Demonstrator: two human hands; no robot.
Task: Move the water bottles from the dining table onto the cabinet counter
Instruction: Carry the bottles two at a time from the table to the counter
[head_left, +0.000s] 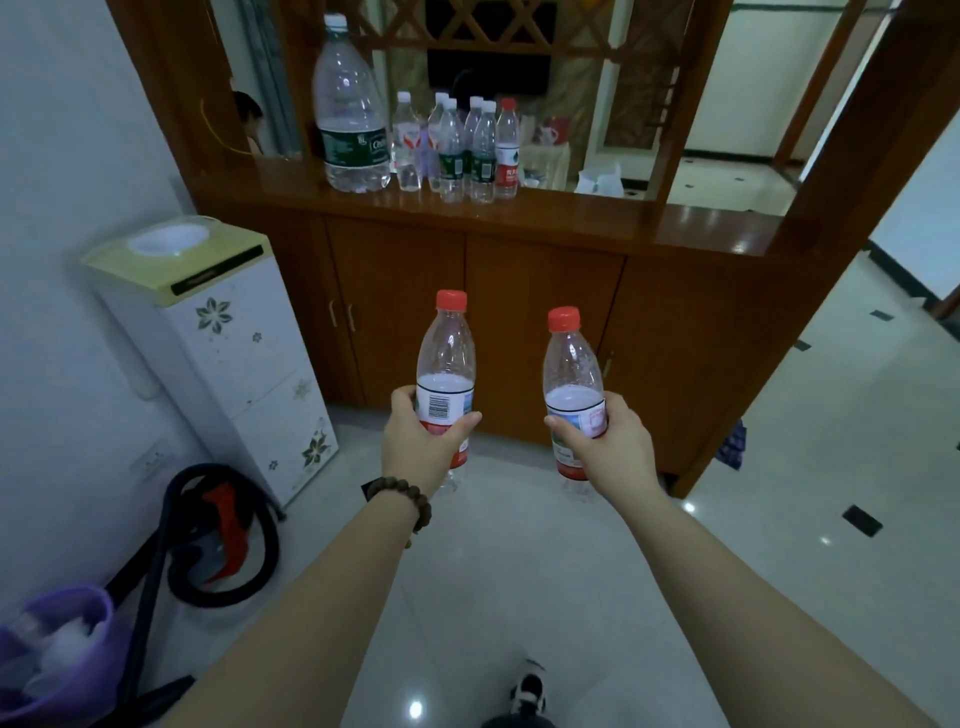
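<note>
My left hand (421, 447) grips a red-capped water bottle (447, 358) around its label, held upright. My right hand (608, 447) holds a second red-capped bottle (571, 369) the same way. Both hang in the air in front of the wooden cabinet, below its counter (597, 213). On the counter's left part stand a large clear jug (350, 109) and a cluster of several small bottles (462, 150), one with a red cap (507, 150). The dining table is out of view.
A white water dispenser (218, 343) stands left of the cabinet against the wall. A vacuum hose (223, 535) and a purple bin (57, 654) lie on the floor at lower left. A white bag (602, 179) sits beyond the counter. My shoe (530, 691) is on the glossy tiles.
</note>
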